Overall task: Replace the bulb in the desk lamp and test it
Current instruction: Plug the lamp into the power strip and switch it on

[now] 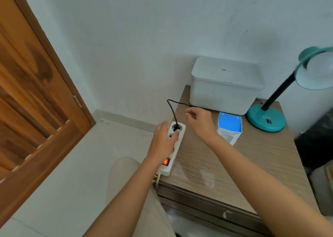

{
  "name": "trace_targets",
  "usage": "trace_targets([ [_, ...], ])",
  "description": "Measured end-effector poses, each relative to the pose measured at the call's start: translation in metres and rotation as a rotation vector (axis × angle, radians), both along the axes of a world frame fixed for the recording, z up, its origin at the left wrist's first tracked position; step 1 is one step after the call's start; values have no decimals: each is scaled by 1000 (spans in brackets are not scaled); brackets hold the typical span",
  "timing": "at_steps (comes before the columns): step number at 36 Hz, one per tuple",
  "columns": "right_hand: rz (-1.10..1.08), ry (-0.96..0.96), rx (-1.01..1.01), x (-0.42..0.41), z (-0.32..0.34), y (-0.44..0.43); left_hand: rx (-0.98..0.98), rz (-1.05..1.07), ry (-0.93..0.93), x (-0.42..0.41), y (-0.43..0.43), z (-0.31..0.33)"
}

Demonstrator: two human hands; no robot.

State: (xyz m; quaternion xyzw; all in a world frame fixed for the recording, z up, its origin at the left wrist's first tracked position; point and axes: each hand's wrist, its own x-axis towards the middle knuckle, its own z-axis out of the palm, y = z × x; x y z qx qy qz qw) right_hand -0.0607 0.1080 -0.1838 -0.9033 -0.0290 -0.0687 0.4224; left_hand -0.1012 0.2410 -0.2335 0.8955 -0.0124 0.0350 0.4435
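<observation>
Resting flat on the power strip (174, 146), left hand (163, 144), grip wide; right hand (200, 122) hovering, loosely curled, empty.

Both your forearms are bare from elbow to wrist, with no sleeves in view. Your left hand (163, 143) and right hand (201, 122) wear no gloves, and no rings or watch show, though the hands are slightly blurred. Your knee (124, 173) is covered in light beige fabric, probably trousers.
</observation>
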Motion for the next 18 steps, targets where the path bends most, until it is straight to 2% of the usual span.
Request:
trace_targets([
  [6, -45, -8, -53, -5, 33, -67, -17, 15, -150, 25, -34, 60],
  [11, -128, 1, -119, -14, 55, -135, -34, -116, -230, 50, -98, 97],
  [18, -277, 67, -128, -24, 48, -224, -17, -407, -135, 64, -207, 96],
])
